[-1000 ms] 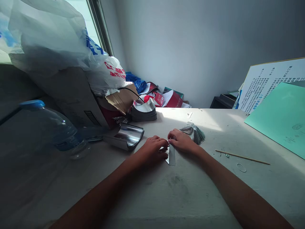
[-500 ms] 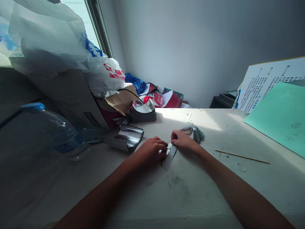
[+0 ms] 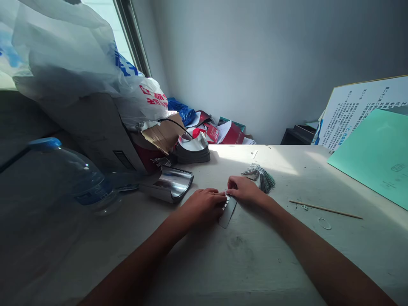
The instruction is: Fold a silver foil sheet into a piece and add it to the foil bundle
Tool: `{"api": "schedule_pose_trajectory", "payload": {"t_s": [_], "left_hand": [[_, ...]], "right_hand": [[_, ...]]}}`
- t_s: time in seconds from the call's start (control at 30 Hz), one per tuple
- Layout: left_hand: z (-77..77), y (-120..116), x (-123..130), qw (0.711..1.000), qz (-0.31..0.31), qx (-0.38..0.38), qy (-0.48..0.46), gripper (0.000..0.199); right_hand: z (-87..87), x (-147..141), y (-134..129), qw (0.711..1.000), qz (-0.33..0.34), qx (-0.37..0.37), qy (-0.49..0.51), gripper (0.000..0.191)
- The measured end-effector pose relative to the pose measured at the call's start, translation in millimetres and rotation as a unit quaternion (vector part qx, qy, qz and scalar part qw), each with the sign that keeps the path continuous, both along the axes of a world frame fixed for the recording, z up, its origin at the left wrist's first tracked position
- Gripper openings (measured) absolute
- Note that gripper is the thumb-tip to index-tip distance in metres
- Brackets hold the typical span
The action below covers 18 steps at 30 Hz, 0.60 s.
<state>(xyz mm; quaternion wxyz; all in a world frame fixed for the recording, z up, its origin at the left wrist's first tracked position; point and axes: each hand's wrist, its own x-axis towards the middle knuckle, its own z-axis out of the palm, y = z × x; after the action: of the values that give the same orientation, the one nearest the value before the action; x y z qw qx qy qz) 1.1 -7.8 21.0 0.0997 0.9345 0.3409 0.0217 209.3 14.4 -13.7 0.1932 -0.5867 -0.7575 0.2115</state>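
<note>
A flat grey strip (image 3: pixel 227 216) lies at a slant on the white table between my hands, with a row of small white marks or pieces along its left edge. My left hand (image 3: pixel 204 207) rests palm down, its bent fingertips pressing the strip's left edge. At the far end of the strip, my right hand (image 3: pixel 242 189) has thumb and fingers closed together in a pinch; the fingers partly hide what is between them. Just beyond the right hand sits a bundle of thin silvery wires or strips (image 3: pixel 265 179), fanned out at one end.
Left of my hands are a curved shiny metal-like piece (image 3: pixel 174 182), a stack of curved dark sheets (image 3: pixel 193 152), a clear bottle (image 3: pixel 91 182) and plastic bags (image 3: pixel 73 55). To the right lie a wooden stick (image 3: pixel 325 209), a white ring (image 3: pixel 324 223) and a green folder (image 3: pixel 376 157).
My left hand's fingers have flattened and shifted down slightly onto the strip, showing more white marks along its edge. The right hand stays nearly in place at the far end.
</note>
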Motion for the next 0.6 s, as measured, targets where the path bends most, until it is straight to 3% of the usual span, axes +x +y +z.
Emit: {"api": "schedule_pose_trajectory", "payload": {"t_s": [0.3, 0.6], "left_hand": [[-4.9, -16.5, 4.2, 0.997, 0.052, -0.016, 0.058, 0.034], [-20.0, -4.1, -1.4, 0.999, 0.024, 0.036, 0.009, 0.031]], "right_hand": [[1.3, -0.8, 6.8, 0.999, -0.020, -0.029, -0.010, 0.008], [1.2, 3.2, 3.7, 1.000, 0.001, -0.007, 0.018, 0.014]]}}
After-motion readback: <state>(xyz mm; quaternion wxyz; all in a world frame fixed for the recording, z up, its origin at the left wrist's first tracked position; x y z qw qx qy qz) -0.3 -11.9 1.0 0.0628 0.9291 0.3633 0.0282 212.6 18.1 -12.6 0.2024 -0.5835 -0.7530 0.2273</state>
